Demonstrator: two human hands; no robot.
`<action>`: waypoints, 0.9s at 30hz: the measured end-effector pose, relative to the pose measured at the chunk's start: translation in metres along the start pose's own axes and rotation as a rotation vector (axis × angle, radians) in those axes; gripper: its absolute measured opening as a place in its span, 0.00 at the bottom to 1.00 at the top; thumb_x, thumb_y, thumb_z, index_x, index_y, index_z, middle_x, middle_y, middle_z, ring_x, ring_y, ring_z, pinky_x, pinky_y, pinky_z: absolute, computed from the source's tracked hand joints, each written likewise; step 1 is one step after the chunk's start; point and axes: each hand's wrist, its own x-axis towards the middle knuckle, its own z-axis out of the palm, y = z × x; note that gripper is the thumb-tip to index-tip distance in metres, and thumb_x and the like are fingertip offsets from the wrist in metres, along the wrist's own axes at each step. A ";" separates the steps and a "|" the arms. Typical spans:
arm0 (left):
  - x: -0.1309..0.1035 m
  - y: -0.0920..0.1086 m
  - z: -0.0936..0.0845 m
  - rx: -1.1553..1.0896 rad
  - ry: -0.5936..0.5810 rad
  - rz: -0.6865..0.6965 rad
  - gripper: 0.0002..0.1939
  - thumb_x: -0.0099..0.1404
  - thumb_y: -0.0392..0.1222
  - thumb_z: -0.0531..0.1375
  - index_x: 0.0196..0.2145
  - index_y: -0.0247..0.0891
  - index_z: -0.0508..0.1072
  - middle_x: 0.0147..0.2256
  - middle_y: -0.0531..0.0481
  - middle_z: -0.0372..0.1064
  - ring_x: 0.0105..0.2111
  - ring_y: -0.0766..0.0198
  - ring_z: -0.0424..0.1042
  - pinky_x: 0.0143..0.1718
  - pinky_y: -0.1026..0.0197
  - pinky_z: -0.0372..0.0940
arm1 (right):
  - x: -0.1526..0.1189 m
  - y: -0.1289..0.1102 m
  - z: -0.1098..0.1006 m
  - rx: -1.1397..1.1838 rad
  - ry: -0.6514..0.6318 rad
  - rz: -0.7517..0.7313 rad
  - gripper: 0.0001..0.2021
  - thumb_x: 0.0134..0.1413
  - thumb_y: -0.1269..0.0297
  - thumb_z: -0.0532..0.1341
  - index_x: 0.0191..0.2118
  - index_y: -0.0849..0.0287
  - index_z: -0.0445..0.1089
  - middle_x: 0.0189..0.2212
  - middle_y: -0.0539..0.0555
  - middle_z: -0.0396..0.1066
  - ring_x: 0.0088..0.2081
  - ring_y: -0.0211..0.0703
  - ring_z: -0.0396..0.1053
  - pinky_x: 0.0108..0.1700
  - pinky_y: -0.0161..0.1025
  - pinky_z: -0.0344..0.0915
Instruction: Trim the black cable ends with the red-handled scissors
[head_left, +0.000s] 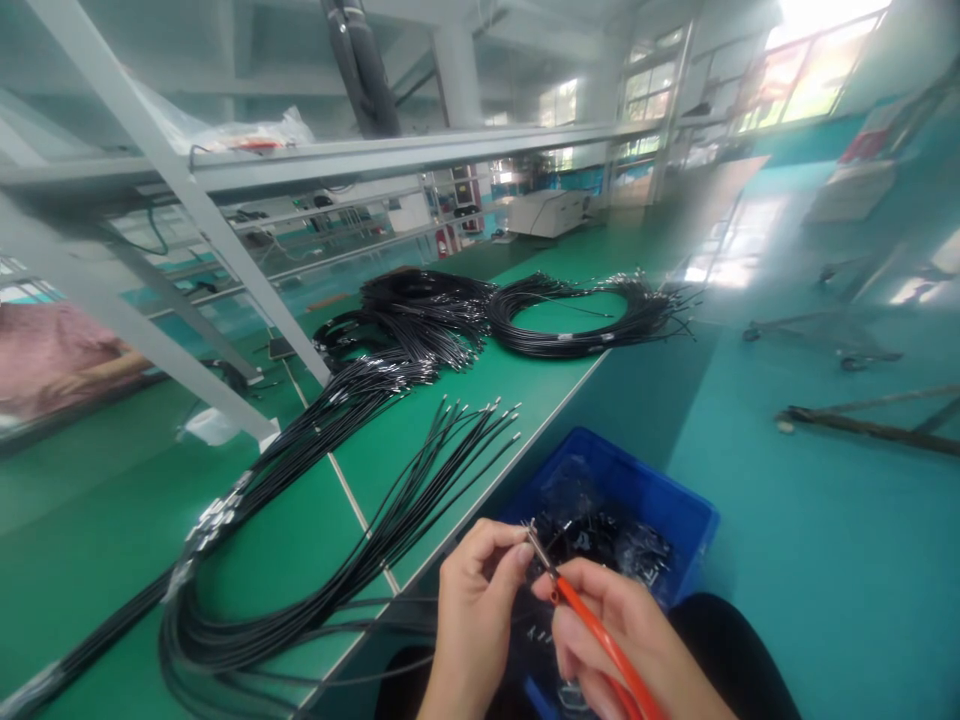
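My right hand is wrapped around orange-handled pliers, their metal jaws pointing up and to the left. Those jaws meet the fingertips of my left hand, where thumb and forefinger are pinched together on a tiny piece too small to name. Both hands are in front of a blue bin that holds dark small parts and clear plastic bags. Left of my hands, a bundle of black cables curves over the table edge; some strands pass behind my left wrist. Silver tips cap their far ends.
A green worktable carries a coil of black cables and a heap of more cables. White shelf posts rise from the table. A pale box stands farther back. At far left, a person's arm shows.
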 end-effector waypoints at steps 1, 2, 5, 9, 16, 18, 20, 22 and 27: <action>0.000 0.000 0.000 0.008 -0.003 0.009 0.04 0.59 0.38 0.59 0.29 0.38 0.75 0.29 0.50 0.71 0.32 0.62 0.70 0.35 0.63 0.64 | 0.001 0.000 -0.001 -0.008 -0.007 0.001 0.21 0.42 0.51 0.65 0.36 0.63 0.62 0.17 0.48 0.68 0.08 0.22 0.50 0.10 0.23 0.45; 0.000 0.000 0.000 0.016 -0.003 0.016 0.04 0.59 0.38 0.59 0.29 0.38 0.75 0.30 0.50 0.72 0.32 0.61 0.70 0.36 0.62 0.63 | 0.001 0.001 -0.001 -0.015 -0.013 0.000 0.22 0.43 0.50 0.65 0.36 0.63 0.62 0.17 0.47 0.67 0.08 0.22 0.50 0.10 0.23 0.45; 0.002 -0.001 0.001 0.044 -0.008 0.030 0.05 0.60 0.38 0.59 0.29 0.38 0.75 0.30 0.50 0.72 0.33 0.61 0.71 0.36 0.62 0.63 | 0.002 0.000 -0.002 -0.018 -0.022 0.004 0.22 0.43 0.50 0.65 0.36 0.63 0.62 0.17 0.47 0.67 0.08 0.22 0.51 0.10 0.23 0.45; 0.003 -0.004 0.002 0.077 0.001 0.051 0.05 0.60 0.38 0.59 0.29 0.38 0.74 0.30 0.50 0.71 0.33 0.61 0.71 0.36 0.62 0.63 | 0.001 -0.003 -0.003 0.018 -0.039 0.019 0.22 0.43 0.49 0.65 0.35 0.62 0.62 0.16 0.47 0.68 0.07 0.21 0.51 0.10 0.23 0.45; 0.005 -0.007 0.006 0.145 0.011 0.094 0.06 0.60 0.37 0.58 0.29 0.37 0.74 0.28 0.51 0.70 0.31 0.61 0.70 0.34 0.62 0.63 | 0.004 -0.003 -0.006 0.004 -0.051 0.034 0.22 0.44 0.48 0.64 0.35 0.62 0.62 0.16 0.47 0.68 0.07 0.22 0.51 0.11 0.24 0.45; 0.007 -0.007 0.006 0.151 0.024 0.089 0.06 0.60 0.37 0.57 0.29 0.37 0.75 0.27 0.50 0.71 0.30 0.61 0.70 0.33 0.62 0.63 | 0.004 -0.002 -0.006 -0.047 -0.019 0.060 0.21 0.44 0.49 0.64 0.35 0.62 0.63 0.15 0.46 0.67 0.08 0.23 0.50 0.12 0.25 0.45; 0.008 -0.006 0.007 0.149 0.038 0.079 0.06 0.60 0.37 0.57 0.29 0.37 0.75 0.28 0.50 0.71 0.30 0.60 0.71 0.33 0.62 0.64 | 0.001 0.001 -0.007 -0.142 0.053 0.076 0.16 0.43 0.56 0.65 0.33 0.62 0.65 0.15 0.45 0.65 0.10 0.25 0.53 0.14 0.26 0.48; 0.009 -0.005 0.006 0.153 0.037 0.072 0.06 0.60 0.37 0.58 0.30 0.37 0.76 0.28 0.50 0.72 0.30 0.61 0.71 0.33 0.62 0.64 | -0.001 0.004 -0.007 -0.233 0.158 0.010 0.12 0.39 0.64 0.67 0.31 0.61 0.66 0.16 0.45 0.65 0.16 0.30 0.60 0.20 0.28 0.56; 0.005 0.001 0.006 0.218 0.004 0.083 0.05 0.59 0.37 0.59 0.29 0.38 0.75 0.27 0.51 0.71 0.29 0.62 0.70 0.31 0.64 0.63 | 0.001 0.003 -0.005 -0.242 0.499 -0.306 0.18 0.40 0.63 0.66 0.39 0.57 0.64 0.28 0.50 0.70 0.33 0.43 0.69 0.38 0.39 0.65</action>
